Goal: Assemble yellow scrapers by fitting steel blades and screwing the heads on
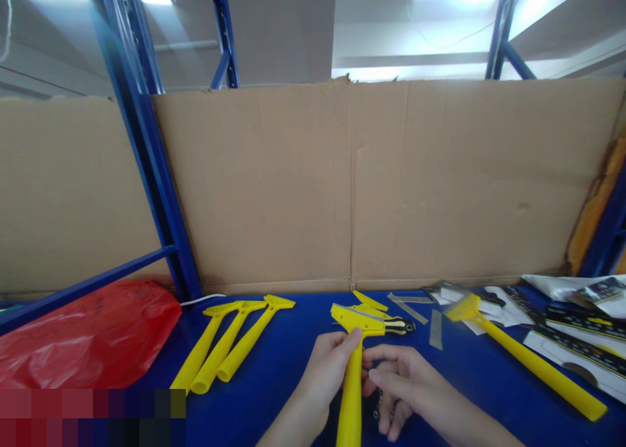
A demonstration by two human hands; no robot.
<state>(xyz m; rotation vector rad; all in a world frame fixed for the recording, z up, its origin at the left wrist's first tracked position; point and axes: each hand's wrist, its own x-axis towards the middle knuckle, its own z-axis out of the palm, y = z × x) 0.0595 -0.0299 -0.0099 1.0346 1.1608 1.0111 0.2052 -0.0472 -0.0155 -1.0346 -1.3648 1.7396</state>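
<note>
Left hand (328, 365) closed round the neck of a yellow scraper (350, 395), thumb pressed on the front just under the head; scraper is held head up over the blue table (229, 414), centre front. Right hand (403, 375) just beside the handle, fingers loosely curled, gap narrow; small dark metal bits (376, 413) show at its fingertips (too hidden to name), can't tell if gripped or only touched. Writing: black-and-white packaging (581, 352) at right has yellow and white print, too small to read; dark marks on the red bag (98, 336) at left also illegible. Materials: scraper looks like smooth glossy plastic, tubular handle, flared flat head with a grey strip along the top edge. Three more yellow scrapers (247, 339) lie side by side at left, hollow round ends toward the person; another scraper (531, 369) lies slanted at right, near the packaging. Thin flat metal strips (436, 329) and a black-and-cream tool handle (398, 325) sit behind the hands. Bag is shiny, crinkled plastic; back wall is creased brown cardboard (274, 186), ragged top edge
</note>
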